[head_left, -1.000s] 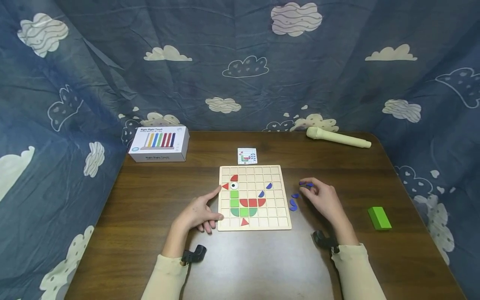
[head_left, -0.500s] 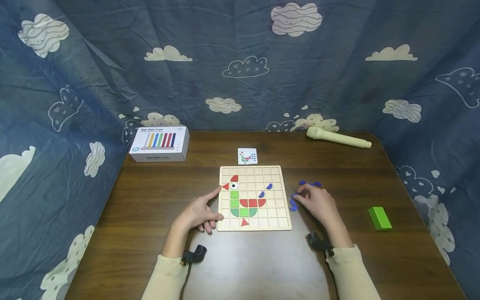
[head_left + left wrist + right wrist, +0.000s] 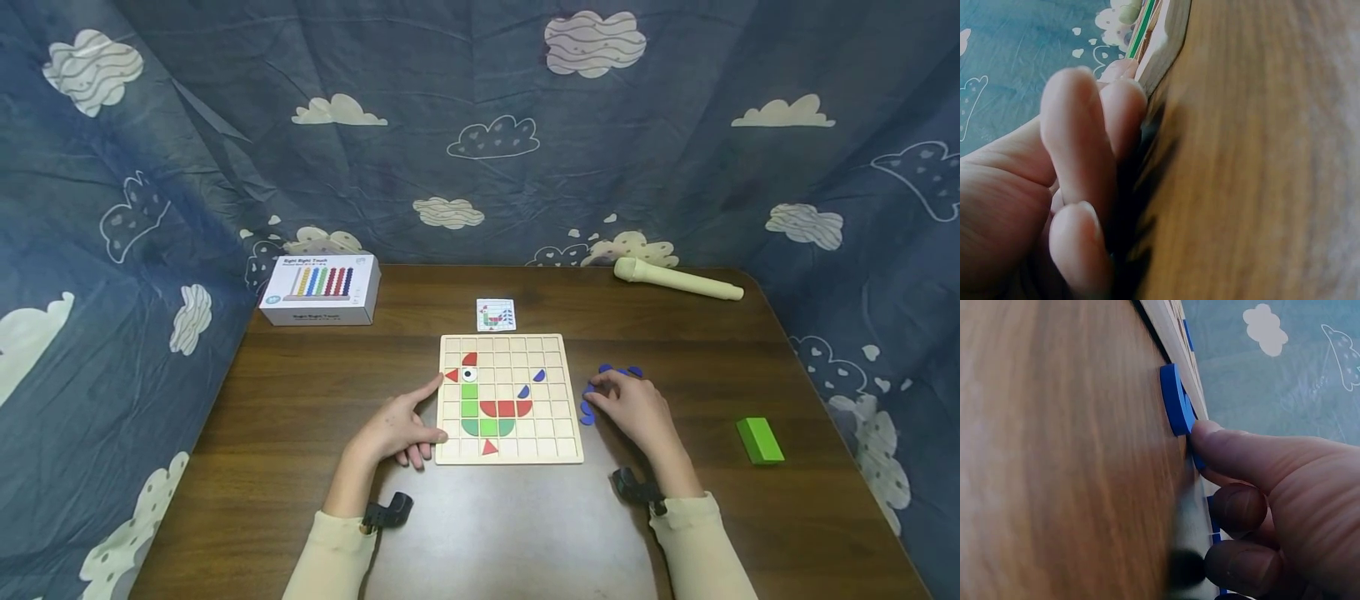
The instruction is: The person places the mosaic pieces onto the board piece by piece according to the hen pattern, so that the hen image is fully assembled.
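A square wooden grid board (image 3: 534, 434) holds a bird-like figure of red, green and blue pieces and an eye tile (image 3: 468, 374). My left hand (image 3: 393, 427) lies at its left side, with thumb and index finger spread and touching the edge. The other fingers curl loosely beside it, nearer in the left wrist view. Right of the board, my right hand (image 3: 637, 406) pinches a blue half-circle piece (image 3: 589, 388) between thumb and index finger. Below it lie more blue half-circles (image 3: 587, 419); others (image 3: 635, 371) sit behind the hand. In the right wrist view, the thumb (image 3: 1235, 450) reaches a blue piece (image 3: 1175, 400).
A picture card (image 3: 496, 315) with a similar figure lies behind the board. A white abacus box (image 3: 322, 289) stands at back left, a cream microphone-shaped object (image 3: 678, 279) at back right. A green block (image 3: 761, 441) lies far right. Cloud-printed cloth (image 3: 495, 192) surrounds the table.
My right hand has moved left and slightly nearer, from the rear blue pieces to those beside the board. The left hand has stayed at the board's edge.
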Available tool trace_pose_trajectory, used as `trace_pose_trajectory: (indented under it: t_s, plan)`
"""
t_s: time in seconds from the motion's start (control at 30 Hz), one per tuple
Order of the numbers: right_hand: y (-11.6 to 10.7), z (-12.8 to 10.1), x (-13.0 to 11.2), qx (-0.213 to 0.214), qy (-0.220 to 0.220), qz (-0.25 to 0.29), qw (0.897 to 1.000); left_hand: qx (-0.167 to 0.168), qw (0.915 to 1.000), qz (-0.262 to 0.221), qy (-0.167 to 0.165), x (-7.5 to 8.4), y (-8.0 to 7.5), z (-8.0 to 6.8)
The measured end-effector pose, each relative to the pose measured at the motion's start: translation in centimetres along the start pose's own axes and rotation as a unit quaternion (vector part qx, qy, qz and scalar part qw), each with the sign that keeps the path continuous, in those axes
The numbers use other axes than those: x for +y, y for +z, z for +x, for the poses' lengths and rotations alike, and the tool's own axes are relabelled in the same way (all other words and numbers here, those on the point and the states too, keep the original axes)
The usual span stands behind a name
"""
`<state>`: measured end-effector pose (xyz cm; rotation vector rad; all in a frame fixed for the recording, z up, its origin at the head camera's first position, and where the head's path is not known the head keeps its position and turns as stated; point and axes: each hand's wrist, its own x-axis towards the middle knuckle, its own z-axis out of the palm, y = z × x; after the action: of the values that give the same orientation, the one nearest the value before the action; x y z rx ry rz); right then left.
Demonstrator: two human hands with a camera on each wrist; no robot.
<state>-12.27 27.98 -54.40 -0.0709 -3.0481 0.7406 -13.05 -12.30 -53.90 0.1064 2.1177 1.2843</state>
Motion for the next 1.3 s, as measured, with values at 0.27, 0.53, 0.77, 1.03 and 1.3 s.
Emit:
trace_pose_trajectory:
  t_s: [0.27,0.53,0.77,1.03,1.3]
  plan:
    - [-0.4,-0.3,-0.2,0.028,-0.011,-0.006,1.0,-0.003,1.0,0.001,-0.001,-0.1,0.2,0.1]
    - [-0.5,-0.6,-3.2,0.044,-0.033,0.027,0.998,-0.001,1.0,0.003,-0.005,-0.3,0.3,0.0]
    - [1.4,-0.9,-5.5,0.019,-0.039,0.047,0.998,-0.003,1.0,0.004,-0.004,-0.4,0.4,0.0]
    - [2.6,-0.6,-6.4,0.001,-0.026,0.04,0.999,-0.002,1.0,0.004,-0.002,-0.5,0.3,0.2]
    - [3.0,-0.1,-6.4,0.01,-0.026,0.015,0.999,-0.001,1.0,0.006,0.0,-0.1,0.1,0.2]
